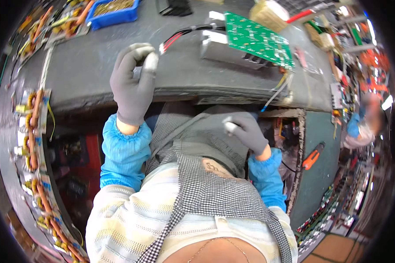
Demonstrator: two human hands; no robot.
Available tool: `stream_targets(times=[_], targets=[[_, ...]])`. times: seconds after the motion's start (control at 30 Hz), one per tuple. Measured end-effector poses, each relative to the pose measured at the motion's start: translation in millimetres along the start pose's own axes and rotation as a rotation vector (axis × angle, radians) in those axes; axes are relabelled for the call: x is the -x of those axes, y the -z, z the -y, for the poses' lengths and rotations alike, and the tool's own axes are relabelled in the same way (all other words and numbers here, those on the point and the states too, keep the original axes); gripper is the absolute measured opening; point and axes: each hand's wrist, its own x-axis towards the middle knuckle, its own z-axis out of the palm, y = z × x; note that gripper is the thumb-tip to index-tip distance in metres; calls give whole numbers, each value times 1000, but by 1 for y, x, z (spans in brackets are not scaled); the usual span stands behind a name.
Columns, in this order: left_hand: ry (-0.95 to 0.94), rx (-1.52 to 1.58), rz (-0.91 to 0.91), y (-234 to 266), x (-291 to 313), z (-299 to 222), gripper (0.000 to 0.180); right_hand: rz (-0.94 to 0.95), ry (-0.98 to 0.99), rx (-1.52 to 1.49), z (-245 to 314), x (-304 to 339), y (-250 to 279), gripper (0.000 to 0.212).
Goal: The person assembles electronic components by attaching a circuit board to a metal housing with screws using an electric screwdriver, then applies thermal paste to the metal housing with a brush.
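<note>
Over the grey bench's front edge, my left hand is raised in a grey glove with white fingertips. Its fingers are loosely bent, a gap shows beside the thumb, and I see nothing in them. Just right of its fingertips lies a white connector with red and black wires. The wires lead to a metal-cased unit with a green circuit board standing tilted on it. My right hand, gloved alike, hovers above my lap with fingers curled and tips close together. Whether something small is between them is hidden.
A blue tray of small brass-coloured parts sits at the far left. Boards with copper-coloured parts line the left side. An orange-handled tool lies on the right panel. A co-worker is at the far right.
</note>
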Motion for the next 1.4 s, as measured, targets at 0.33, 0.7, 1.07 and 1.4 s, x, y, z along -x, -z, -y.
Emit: stream_targets(times=[0.33,0.7,1.07,1.4], targets=[[85,-153,-82,83,39,-11,11,274,-252,393,-9,-113,-161,38],[83,13,-4,98,26,-21,13,-23,116,276,60,-146,-215,26],[154,53,162,89,45,-21,10,457,309,318,26,-140,-230,31],[204,249,229,21,42,-29,11,104,-273,-823,-23,-2,-52,38]])
